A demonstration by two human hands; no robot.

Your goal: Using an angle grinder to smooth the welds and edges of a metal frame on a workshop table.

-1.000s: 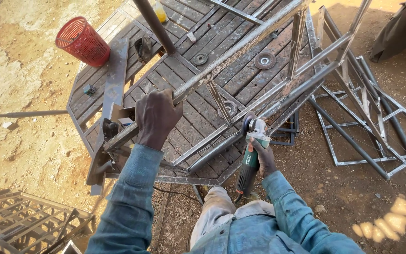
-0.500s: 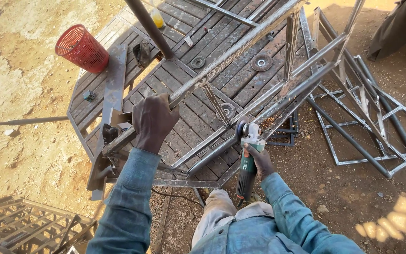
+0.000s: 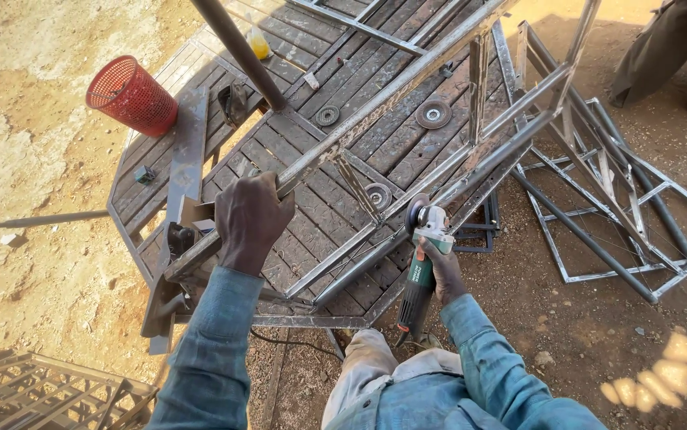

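A: Left hand (image 3: 252, 221) status?
B: Fingers wrapped over the top rail of the frame (image 3: 407, 80), knuckles up, closed tight on it. Frame = welded steel angle and bar, grey, scuffed, lying tilted across the table (image 3: 295, 56).
A: Right hand (image 3: 439, 271)?
B: Curled round the grinder (image 3: 423, 255) body, green/black plastic, silver gear head. Disc sits at a lower frame rail; contact can't be confirmed.
A: Table spec?
B: Dark slatted planks, worn, steel edge. Holds two loose discs (image 3: 433, 114), round and flat, plus a red mesh basket (image 3: 132, 95), tapered and lying on its side at the far-left edge.
A: Surroundings?
B: Sandy, stony ground. More welded frames (image 3: 622, 207) right of the table, on the dirt. Grate (image 3: 33, 390) bottom left. Both sleeves blue denim.
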